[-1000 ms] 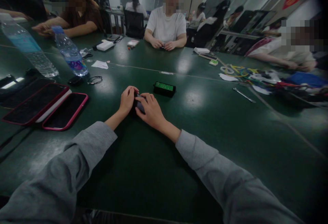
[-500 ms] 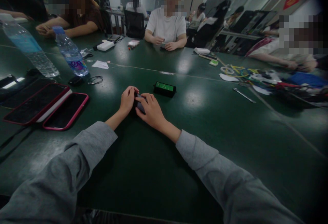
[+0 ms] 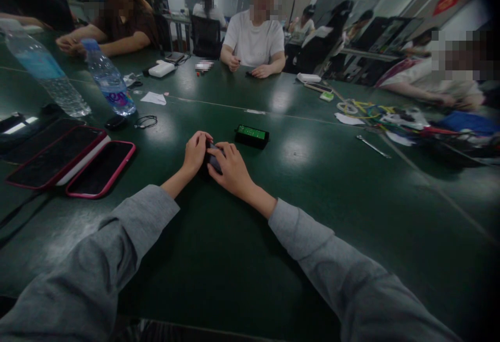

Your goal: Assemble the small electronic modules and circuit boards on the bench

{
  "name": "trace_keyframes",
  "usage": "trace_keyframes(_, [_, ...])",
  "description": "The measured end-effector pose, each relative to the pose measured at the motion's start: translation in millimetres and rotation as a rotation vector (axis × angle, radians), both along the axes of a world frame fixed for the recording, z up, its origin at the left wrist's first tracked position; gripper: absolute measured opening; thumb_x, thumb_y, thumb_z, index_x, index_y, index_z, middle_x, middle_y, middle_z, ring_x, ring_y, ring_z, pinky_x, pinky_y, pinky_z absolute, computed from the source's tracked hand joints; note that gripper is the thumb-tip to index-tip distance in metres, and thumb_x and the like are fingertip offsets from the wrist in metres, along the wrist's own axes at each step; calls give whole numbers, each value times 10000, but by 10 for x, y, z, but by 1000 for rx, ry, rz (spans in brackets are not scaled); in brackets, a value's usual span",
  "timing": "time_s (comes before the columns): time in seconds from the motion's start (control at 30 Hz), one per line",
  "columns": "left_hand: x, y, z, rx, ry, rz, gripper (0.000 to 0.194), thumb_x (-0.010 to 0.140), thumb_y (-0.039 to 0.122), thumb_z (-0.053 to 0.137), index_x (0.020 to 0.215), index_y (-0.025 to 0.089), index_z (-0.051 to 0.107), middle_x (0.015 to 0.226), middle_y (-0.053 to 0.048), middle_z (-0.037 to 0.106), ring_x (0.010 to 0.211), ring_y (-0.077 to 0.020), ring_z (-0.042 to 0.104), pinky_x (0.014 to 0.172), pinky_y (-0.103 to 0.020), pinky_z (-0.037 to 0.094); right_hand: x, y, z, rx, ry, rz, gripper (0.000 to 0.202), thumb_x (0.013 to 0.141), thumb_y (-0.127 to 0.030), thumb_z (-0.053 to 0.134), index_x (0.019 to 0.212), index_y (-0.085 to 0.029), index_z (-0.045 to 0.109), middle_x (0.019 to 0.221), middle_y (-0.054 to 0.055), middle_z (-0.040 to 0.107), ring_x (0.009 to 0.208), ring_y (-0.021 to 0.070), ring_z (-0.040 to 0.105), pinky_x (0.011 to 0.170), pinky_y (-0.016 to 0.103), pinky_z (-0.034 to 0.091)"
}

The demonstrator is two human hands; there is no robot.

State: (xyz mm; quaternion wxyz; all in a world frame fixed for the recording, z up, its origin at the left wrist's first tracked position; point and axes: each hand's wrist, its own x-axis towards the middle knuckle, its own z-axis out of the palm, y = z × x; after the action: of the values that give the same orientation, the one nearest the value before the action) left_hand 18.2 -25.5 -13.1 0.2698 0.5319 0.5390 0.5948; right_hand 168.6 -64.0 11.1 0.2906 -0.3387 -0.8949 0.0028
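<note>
Both of my hands hold a small dark object [image 3: 214, 161] low over the green table [image 3: 219, 258]. My left hand [image 3: 195, 153] is curled against its left side, and my right hand [image 3: 232, 169] wraps over its right side with bent fingers. Much of the object is covered by the fingers. Just beyond my right hand lies a black open case [image 3: 252, 141] with a green circuit board [image 3: 252, 132] in it, touched by neither hand.
On the left are two bottles [image 3: 109, 78], a pink-edged phone [image 3: 101, 170], a larger dark device [image 3: 58, 157] and a thin cable loop [image 3: 146, 121]. A wrench [image 3: 373, 146] and tangled wires [image 3: 402, 118] lie on the right. Several people sit around.
Across the table, the hands of the person in white have moved apart. My own hands and the object they hold have hardly moved.
</note>
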Motion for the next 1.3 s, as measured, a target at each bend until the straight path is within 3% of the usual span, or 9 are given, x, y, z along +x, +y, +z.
trace_keyframes(1.3, [-2, 7, -11, -1, 6, 10, 264, 907, 253, 373, 763, 218, 591, 797, -23, 631, 794, -151, 585, 784, -285, 464, 0, 8, -16, 9, 8, 0, 335, 898, -290, 493, 1210, -176, 530, 1224, 138, 475, 1118, 280, 424, 888, 431, 430])
